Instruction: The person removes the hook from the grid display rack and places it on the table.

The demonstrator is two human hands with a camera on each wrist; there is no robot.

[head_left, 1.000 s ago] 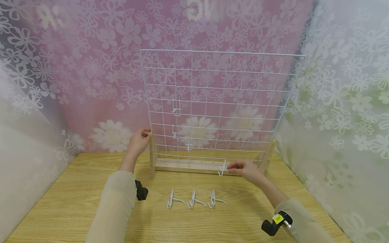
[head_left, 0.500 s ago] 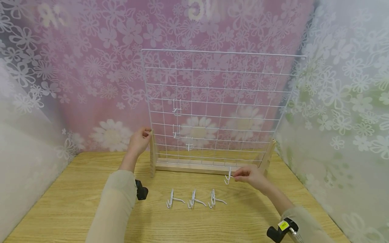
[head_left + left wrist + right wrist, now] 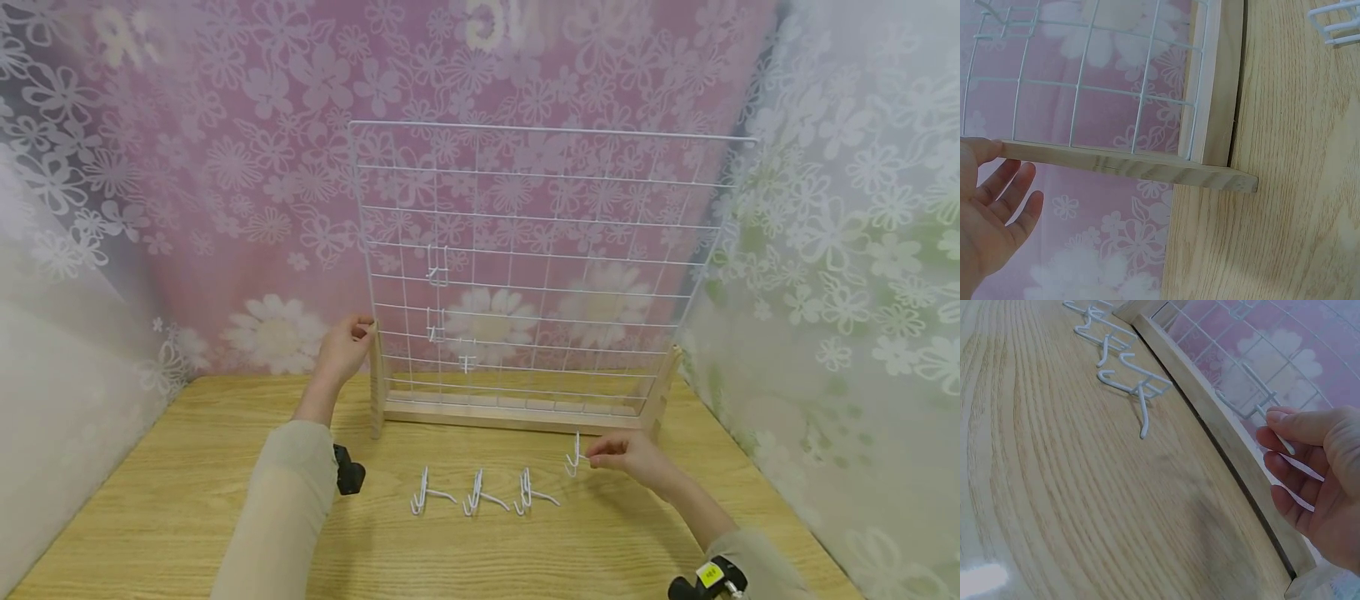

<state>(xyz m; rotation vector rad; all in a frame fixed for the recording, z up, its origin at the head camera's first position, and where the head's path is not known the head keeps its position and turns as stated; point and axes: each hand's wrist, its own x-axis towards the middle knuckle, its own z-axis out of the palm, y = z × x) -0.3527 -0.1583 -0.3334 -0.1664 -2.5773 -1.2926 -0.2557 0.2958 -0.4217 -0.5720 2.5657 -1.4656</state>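
Observation:
Between thumb and forefinger my right hand pinches a white wire display hook by its prong. In the right wrist view the hook is held in the air, in front of the wooden base. My left hand holds the top of the left wooden upright, thumb on one side and fingers on the other. The upright belongs to a stand carrying a white wire grid panel. Three similar hooks hang on the grid's left part: an upper hook, a middle hook and a lower hook.
On the wood-grain table lie three more hooks in a row: a left hook, a middle hook and a right hook. The stand's wooden base bar runs behind them. A flowered curtain surrounds the table.
My right hand has brought the pinched hook down, toward me and slightly right, away from the grid's lower edge. My left hand has stayed on the upright.

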